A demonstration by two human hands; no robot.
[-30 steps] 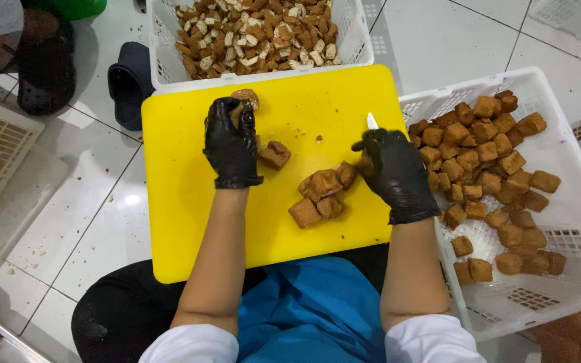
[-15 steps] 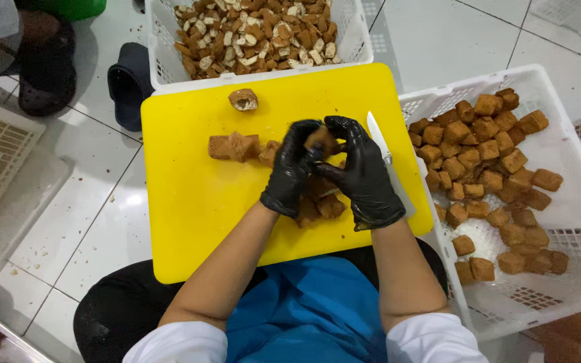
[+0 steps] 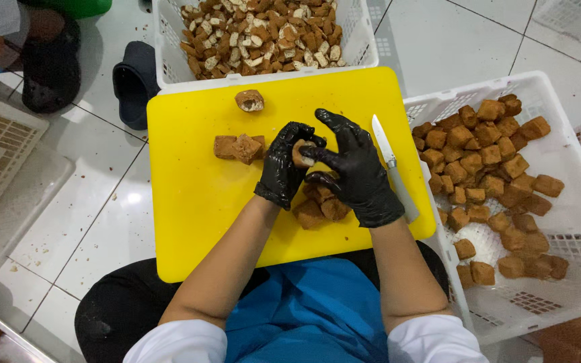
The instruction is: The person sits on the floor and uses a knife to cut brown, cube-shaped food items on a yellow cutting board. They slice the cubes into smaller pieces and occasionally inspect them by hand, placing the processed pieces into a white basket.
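Both black-gloved hands meet over the middle of the yellow cutting board (image 3: pixel 189 222). The left hand (image 3: pixel 285 165) and right hand (image 3: pixel 351 168) together pinch one brown tofu cube (image 3: pixel 302 153), seemingly prying it open. A knife (image 3: pixel 390 165) lies at the board's right edge. Splitting it evenly calls for gentle thumb pressure.

Glossy black gloves are worn on the left hand (image 3: pixel 286 168) and right hand (image 3: pixel 356 171), ending at the wrists. White short sleeves, a blue apron and dark trousers are worn.
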